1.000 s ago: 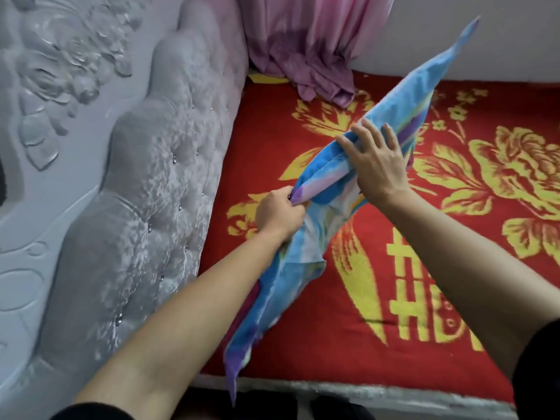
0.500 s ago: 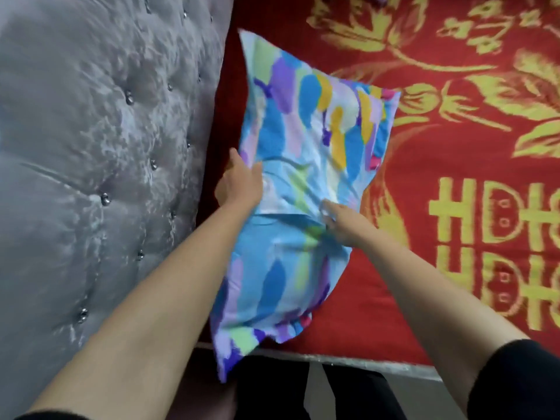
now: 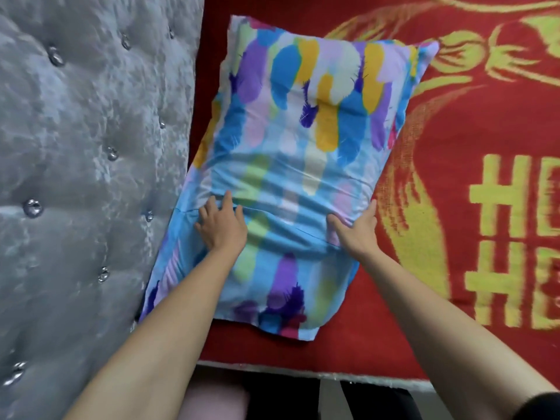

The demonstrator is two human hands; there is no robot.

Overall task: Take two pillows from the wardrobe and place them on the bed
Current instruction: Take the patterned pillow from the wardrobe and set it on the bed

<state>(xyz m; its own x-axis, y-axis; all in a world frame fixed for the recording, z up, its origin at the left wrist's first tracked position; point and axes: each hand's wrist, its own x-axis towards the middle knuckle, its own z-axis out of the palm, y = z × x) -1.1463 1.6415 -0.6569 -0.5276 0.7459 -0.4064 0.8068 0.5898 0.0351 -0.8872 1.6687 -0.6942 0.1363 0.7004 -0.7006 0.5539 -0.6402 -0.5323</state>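
A pillow [image 3: 303,140] in a blue case with purple, yellow and green brush strokes lies flat on the bed [image 3: 454,207], whose cover is red with yellow patterns. The pillow's left edge touches the headboard. My left hand [image 3: 222,227] rests palm down on the pillow's lower left part, fingers spread. My right hand [image 3: 356,234] presses against the pillow's right edge, thumb on top. Only one pillow is in view.
A grey tufted headboard [image 3: 91,177] with shiny buttons fills the left side. The bed's near edge [image 3: 303,372] runs along the bottom, with dark floor below it. Bare red cover spreads to the right of the pillow.
The pillow went from held up folded in both hands to lying spread flat by the headboard. My right hand moved out to its right edge, and the camera came closer.
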